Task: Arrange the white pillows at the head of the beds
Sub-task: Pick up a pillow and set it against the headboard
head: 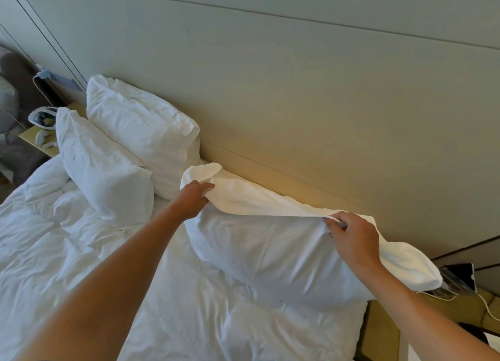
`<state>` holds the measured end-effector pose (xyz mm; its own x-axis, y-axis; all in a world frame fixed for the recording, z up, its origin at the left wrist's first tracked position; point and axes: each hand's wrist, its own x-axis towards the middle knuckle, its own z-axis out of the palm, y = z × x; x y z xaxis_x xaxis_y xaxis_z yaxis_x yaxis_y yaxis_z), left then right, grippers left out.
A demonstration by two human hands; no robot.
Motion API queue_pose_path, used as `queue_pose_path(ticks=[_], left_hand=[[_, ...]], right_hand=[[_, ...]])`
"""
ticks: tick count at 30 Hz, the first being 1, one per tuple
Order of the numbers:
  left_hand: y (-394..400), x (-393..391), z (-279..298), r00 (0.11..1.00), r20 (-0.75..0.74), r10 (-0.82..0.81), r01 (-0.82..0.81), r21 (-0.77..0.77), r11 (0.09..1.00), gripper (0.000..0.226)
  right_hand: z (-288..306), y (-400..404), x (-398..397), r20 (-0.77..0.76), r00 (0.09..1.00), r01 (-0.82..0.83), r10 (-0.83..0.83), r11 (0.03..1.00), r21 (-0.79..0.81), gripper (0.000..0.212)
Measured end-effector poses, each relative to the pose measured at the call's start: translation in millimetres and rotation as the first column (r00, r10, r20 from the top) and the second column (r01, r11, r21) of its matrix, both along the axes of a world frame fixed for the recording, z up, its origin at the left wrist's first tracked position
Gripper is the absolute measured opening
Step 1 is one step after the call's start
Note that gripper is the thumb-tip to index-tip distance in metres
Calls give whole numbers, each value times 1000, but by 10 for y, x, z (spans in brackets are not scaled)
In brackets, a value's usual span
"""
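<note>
A white pillow (270, 249) stands on its long edge on the bed, leaning against the padded headboard (297, 117). My left hand (193, 198) grips its top edge near the left corner. My right hand (351, 236) pinches the same top edge further right, pulling the cover taut between them. Two more white pillows lean at the head of the bed to the left: one (140, 133) against the headboard, the other (102, 165) propped in front of it.
A rumpled white duvet (81, 252) covers the bed. A bedside table (40, 138) at the left holds a white device and small items. At the right, another bedside surface (384, 331) carries a phone (460, 276) on a white cable.
</note>
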<state>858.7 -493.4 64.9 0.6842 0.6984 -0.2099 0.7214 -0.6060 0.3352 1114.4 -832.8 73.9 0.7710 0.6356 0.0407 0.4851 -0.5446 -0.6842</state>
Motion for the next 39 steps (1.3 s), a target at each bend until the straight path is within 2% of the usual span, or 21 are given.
queue_pose_path(ticks=[2, 6, 9, 13, 15, 18, 21, 33, 39], left_hand=[[-24, 31, -8, 998, -61, 21, -21, 9, 1000, 46], [-83, 44, 9, 999, -38, 39, -39, -8, 999, 34], [-116, 5, -22, 994, 43, 98, -98, -14, 995, 30], [-159, -64, -81, 926, 195, 325, -286, -204, 936, 32], [-153, -82, -72, 883, 263, 390, -333, -236, 913, 34], [-77, -36, 29, 814, 388, 432, -379, -208, 901, 33], [-2, 78, 161, 777, 461, 427, -391, -177, 903, 30], [459, 629, 601, 770, 483, 416, -454, -44, 890, 36], [854, 984, 738, 760, 533, 373, -478, 68, 876, 36]], right_hand=[[4, -24, 4, -14, 1000, 0, 0, 1000, -4, 19], [23, -54, -4, -41, 999, -1, 1, 1000, 0, 19], [32, -69, -14, -60, 998, -4, 4, 1000, 6, 18], [57, -63, -34, -92, 996, 1, 2, 1000, 24, 24], [62, -50, -55, -89, 996, -2, 7, 999, 47, 28], [78, 23, -94, -117, 993, -1, 12, 995, 99, 27], [126, 156, -95, -119, 993, 26, -16, 996, 81, 29], [523, 771, 335, -129, 990, 78, -61, 988, 133, 36], [571, 1254, 686, -194, 977, 131, -92, 972, 194, 32]])
